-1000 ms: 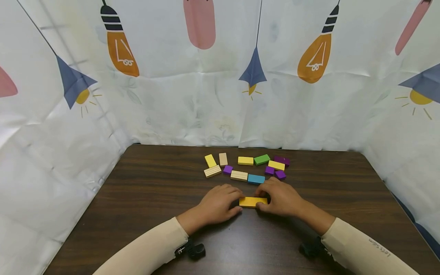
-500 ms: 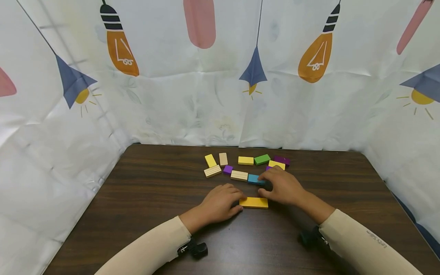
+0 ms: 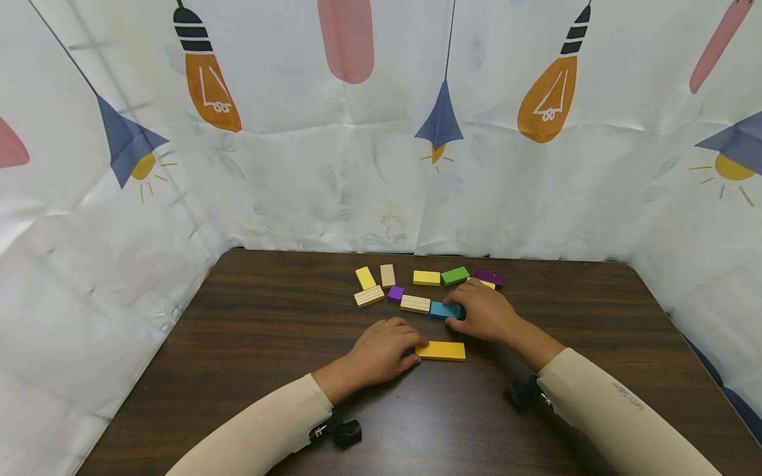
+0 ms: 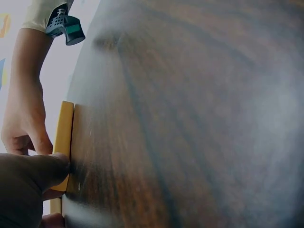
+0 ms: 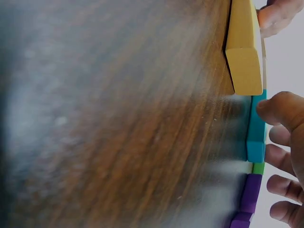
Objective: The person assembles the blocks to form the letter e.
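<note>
In the head view, the right fingers (image 3: 457,294) hide part of the blue block (image 3: 444,311) and most of a pale yellow block (image 3: 489,285) behind. The left fingers (image 3: 415,340) cover the left end of the orange-yellow block (image 3: 445,352). Lettering (image 3: 628,395) on the right sleeve (image 3: 601,410) is too small to read; both sleeves run off the bottom edge. In the wrist views, the counter (image 4: 190,118) is blurred. The right wrist view cuts off the orange-yellow block above and a purple block (image 5: 241,220) below.

The left hand (image 3: 381,352) grips the yellow block's (image 3: 445,351) left end — the right hand (image 3: 483,313), fingers bent, lies beyond it.
</note>
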Tool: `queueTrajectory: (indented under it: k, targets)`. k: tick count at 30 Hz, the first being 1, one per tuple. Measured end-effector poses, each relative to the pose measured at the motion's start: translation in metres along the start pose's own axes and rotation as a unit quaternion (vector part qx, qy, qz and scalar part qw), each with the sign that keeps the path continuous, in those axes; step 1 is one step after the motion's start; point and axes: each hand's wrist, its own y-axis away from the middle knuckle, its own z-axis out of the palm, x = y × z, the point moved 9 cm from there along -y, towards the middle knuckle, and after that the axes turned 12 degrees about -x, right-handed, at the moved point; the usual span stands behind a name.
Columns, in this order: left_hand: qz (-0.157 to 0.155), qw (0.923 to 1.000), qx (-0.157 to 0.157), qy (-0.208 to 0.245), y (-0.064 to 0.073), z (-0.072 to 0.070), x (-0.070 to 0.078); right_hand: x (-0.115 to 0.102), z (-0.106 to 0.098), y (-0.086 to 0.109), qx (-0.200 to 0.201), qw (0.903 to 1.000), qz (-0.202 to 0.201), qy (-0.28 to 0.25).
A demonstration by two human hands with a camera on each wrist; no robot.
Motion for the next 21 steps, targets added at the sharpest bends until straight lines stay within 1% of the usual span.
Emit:
queueTrajectory:
  k: [12,16,21]
  targets:
    - [-0.015,0.9999,-0.001,0.002,-0.001,0.002,-0.001,0.002,0.004,-0.01,-0.024,0.9997,0.011,0.001]
    - [-0.016,0.9999,0.0,0.005,-0.001,0.002,-0.002,0.002,0.002,-0.007,-0.018,0.9998,0.008,-0.002]
    - [-0.015,0.9999,0.001,0.008,-0.001,0.002,-0.002,0.004,-0.002,0.002,-0.01,0.9998,0.012,-0.016]
